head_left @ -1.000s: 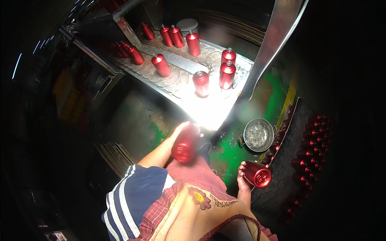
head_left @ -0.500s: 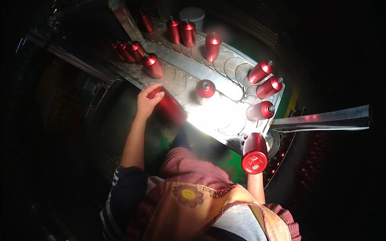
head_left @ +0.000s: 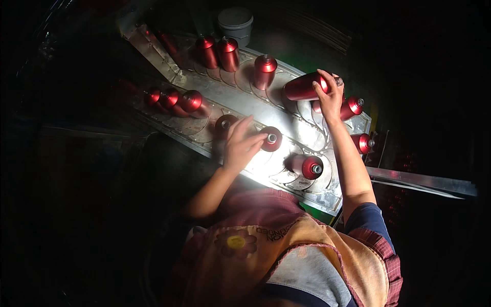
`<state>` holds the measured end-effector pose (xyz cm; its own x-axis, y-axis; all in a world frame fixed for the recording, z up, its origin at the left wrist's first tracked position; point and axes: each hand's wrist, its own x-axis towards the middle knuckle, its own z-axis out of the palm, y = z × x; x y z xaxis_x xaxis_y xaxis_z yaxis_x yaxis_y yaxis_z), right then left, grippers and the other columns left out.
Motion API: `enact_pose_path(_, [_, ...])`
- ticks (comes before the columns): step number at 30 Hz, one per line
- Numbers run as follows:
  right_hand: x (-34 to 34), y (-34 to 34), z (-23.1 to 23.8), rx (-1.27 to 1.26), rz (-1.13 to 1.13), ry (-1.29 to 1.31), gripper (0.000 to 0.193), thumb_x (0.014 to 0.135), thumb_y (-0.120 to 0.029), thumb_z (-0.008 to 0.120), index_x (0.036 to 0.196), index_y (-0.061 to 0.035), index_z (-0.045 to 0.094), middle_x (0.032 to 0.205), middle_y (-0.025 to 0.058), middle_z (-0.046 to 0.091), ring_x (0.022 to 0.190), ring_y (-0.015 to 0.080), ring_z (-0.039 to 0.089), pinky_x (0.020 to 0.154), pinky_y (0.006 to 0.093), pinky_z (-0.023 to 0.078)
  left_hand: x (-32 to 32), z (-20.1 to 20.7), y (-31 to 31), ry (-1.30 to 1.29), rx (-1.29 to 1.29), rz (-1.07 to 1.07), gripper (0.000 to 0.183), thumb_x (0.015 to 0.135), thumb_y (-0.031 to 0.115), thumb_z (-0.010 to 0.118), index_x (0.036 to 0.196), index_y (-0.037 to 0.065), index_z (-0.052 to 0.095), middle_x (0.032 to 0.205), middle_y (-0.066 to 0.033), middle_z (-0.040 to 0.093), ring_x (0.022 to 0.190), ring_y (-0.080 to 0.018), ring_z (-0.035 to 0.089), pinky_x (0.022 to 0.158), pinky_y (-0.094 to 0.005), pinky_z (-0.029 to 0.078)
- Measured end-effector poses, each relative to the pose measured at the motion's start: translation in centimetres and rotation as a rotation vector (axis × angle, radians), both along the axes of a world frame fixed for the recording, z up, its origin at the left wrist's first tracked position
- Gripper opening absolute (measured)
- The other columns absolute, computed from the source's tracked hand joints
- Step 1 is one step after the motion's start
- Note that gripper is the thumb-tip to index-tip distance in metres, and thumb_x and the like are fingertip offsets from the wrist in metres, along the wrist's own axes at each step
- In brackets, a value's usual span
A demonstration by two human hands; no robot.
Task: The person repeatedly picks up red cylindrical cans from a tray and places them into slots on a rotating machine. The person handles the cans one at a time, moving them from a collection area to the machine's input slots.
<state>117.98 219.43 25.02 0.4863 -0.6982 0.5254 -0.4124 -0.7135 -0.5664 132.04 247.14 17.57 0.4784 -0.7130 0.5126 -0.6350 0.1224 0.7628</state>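
Observation:
My right hand (head_left: pixel 331 100) is closed around the neck end of a red metal bottle (head_left: pixel 303 87), which lies tilted over the far lane of a metal plate conveyor (head_left: pixel 232 97). My left hand (head_left: pixel 240 146) is over the near lane with its fingers apart, slightly blurred. It sits between a red bottle (head_left: pixel 225 123), partly hidden behind its fingers, and another upright red bottle (head_left: pixel 271 139), whose shoulder its fingertips overlap; whether they touch, I cannot tell. Nearer the conveyor's front edge stands one more red bottle (head_left: pixel 307 166).
Several red bottles (head_left: pixel 191 101) stand along the near lane at left, and others (head_left: pixel 227 53) along the far lane. Two bottles (head_left: pixel 352 107) are near the right end. A metal rail (head_left: pixel 424 181) juts out at right. Behind the conveyor is a grey bucket (head_left: pixel 236 25).
My left hand has let go of its bottle and moved right over the near lane. My right hand has gone from the near right corner to the far lane, where it grips a bottle.

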Motion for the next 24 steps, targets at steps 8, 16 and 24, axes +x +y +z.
enact_pose_path(8, [11.3, -1.9, -6.9, 0.027, -0.055, 0.431, 0.047, 0.082, -0.023, 0.076, 0.126, -0.0324, 0.063, 0.141, 0.0229, 0.035, 0.127, 0.0426, 0.038, 0.107, 0.0459, 0.039, 15.3, -1.3, 3.6, 0.285, 0.232, 0.417, 0.051, 0.083, 0.008, 0.072, 0.132, 0.009, 0.059, 0.133, -0.0124, 0.059, 0.122, -0.0300, 0.054, 0.103, -0.0390, 0.043])
enact_pose_path(16, [16.4, 3.4, -1.9, 0.046, 0.108, 0.334, 0.062, 0.080, -0.013, 0.075, 0.136, -0.0333, 0.057, 0.150, 0.0291, 0.030, 0.139, 0.0439, 0.028, 0.115, 0.0458, 0.027, 16.3, -3.6, 1.7, 0.267, 0.252, 0.196, 0.036, 0.082, 0.011, 0.070, 0.116, 0.010, 0.063, 0.128, -0.0065, 0.064, 0.121, -0.0292, 0.057, 0.099, -0.0376, 0.047])
enact_pose_path(24, [15.0, 14.2, 3.6, 0.584, 0.421, 0.404, 0.054, 0.081, -0.005, 0.072, 0.133, -0.0127, 0.059, 0.139, 0.0125, 0.048, 0.125, 0.0234, 0.051, 0.096, 0.0329, 0.048, 17.8, -1.0, 3.1, 0.279, 0.310, -0.348, 0.040, 0.083, 0.008, 0.070, 0.122, 0.011, 0.063, 0.130, -0.0080, 0.062, 0.126, -0.0271, 0.054, 0.102, -0.0373, 0.045])
